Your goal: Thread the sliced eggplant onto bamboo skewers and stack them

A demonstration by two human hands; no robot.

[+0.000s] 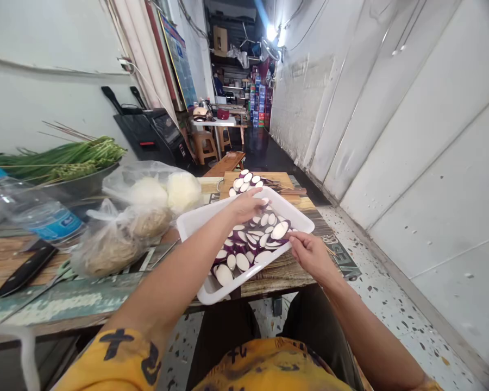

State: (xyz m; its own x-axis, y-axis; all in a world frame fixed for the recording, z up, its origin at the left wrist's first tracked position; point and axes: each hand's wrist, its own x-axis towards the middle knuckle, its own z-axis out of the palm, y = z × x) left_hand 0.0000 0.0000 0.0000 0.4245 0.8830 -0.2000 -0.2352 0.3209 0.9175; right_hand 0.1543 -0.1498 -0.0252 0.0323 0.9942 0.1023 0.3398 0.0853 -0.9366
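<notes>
A white plastic tray (195,220) sits at the table's near right corner, filled with several purple-skinned eggplant slices (252,241). My left hand (246,205) reaches over the tray's far side, fingers curled around eggplant slices. My right hand (309,252) rests at the tray's right edge, fingers pinched on a slice by the rim. More eggplant slices (246,181) lie on a wooden cutting board (279,178) just beyond the tray.
Clear bags of noodles (118,239) and white buns (163,190) lie left of the tray. A black-handled knife (24,269), a water bottle (36,212) and a bowl of green stalks (65,157) are further left. A speckled floor and white wall run along the right.
</notes>
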